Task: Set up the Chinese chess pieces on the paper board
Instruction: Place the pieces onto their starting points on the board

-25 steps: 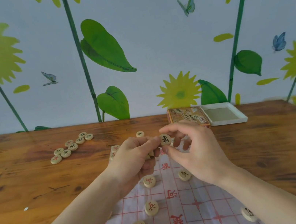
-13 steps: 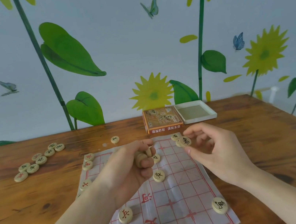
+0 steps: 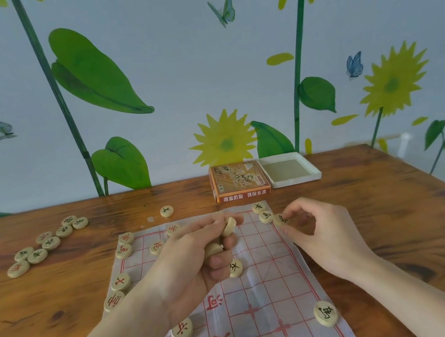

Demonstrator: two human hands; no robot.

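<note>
A white paper board (image 3: pixel 273 284) with a red grid lies on the wooden table, and several round wooden chess pieces sit on it. My left hand (image 3: pixel 189 262) hovers over the board's middle and grips a small stack of pieces (image 3: pixel 228 226) in curled fingers. My right hand (image 3: pixel 320 228) pinches one black-lettered piece (image 3: pixel 280 219) at the board's far right edge, beside two pieces (image 3: pixel 266 216) lying there. A loose piece (image 3: pixel 325 313) rests near the board's right near corner.
Several spare pieces (image 3: pixel 41 247) lie in a cluster on the table at the left, and one piece (image 3: pixel 166 211) sits alone beyond the board. The orange game box (image 3: pixel 239 184) and its white tray (image 3: pixel 289 170) stand by the wall.
My right hand carried its piece away from the left hand, out to the board's far right edge. The left hand keeps its stack. The camera view shifted rightward.
</note>
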